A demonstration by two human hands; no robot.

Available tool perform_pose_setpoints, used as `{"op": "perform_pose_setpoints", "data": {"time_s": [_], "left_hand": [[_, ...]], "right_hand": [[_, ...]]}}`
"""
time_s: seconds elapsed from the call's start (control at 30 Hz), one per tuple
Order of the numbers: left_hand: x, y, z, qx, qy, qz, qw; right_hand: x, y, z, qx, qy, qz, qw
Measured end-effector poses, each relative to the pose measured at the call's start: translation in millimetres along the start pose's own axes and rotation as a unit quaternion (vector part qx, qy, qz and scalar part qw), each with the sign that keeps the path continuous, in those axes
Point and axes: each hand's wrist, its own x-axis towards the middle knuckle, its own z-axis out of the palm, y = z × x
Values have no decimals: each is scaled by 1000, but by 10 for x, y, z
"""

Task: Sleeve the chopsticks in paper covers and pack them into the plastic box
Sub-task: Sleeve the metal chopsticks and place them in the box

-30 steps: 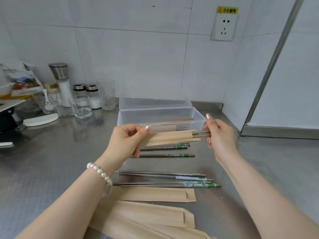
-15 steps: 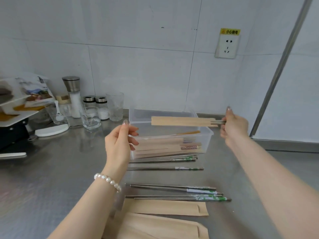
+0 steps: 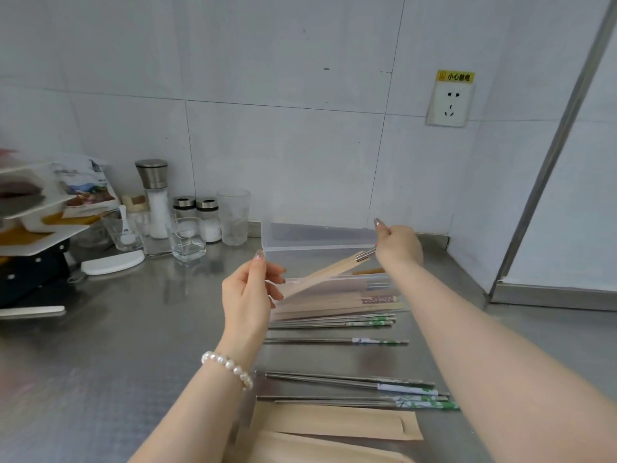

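Head view: right hand (image 3: 399,245) pinches the metal ends of the sleeved chopsticks (image 3: 329,274), tilted down into the plastic box (image 3: 334,295). Left hand (image 3: 248,294), fingers loosely spread, seems just to touch the sleeve's lower end.

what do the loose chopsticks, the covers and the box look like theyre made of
Chopsticks: apparently stainless steel, grey and shiny, with green-and-white printed handle ends.
Covers: matte tan kraft-like paper, flat, with a fold line.
Box: clear plastic, since its contents show through the walls.
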Motion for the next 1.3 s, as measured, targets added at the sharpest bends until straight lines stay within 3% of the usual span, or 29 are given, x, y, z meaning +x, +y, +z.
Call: {"op": "perform_pose_setpoints", "data": {"time_s": [0.2,0.3,0.47,0.6,0.7,0.8,0.93,1.13,1.3], "left_hand": [[-35,-27,19,24,-23,21,999],[-81,-44,28,63,-56,51,995],[-164,-111,61,144,-167,79,972],[-280,-118,114,253,-334,75,905],[-394,-113,178,317,-426,69,845],[-452,-93,202,356,-472,94,801],[-518,-40,248,362,-501,93,781],[-596,52,258,376,-566,111,726],[-593,-3,269,427,-559,114,701]], "right_hand": [[-61,85,-29,-206,-68,-64,974],[-30,95,-159,-247,-51,-116,961],[-37,186,-477,-84,12,-160,983],[-311,352,-663,69,18,-165,984],[-491,491,-698,106,-52,-161,980],[-657,598,-633,114,-156,-162,968],[-752,715,-644,1,-277,-178,944],[-733,794,-723,-37,-341,-147,928],[-715,796,-778,-80,-377,-138,912]]}}
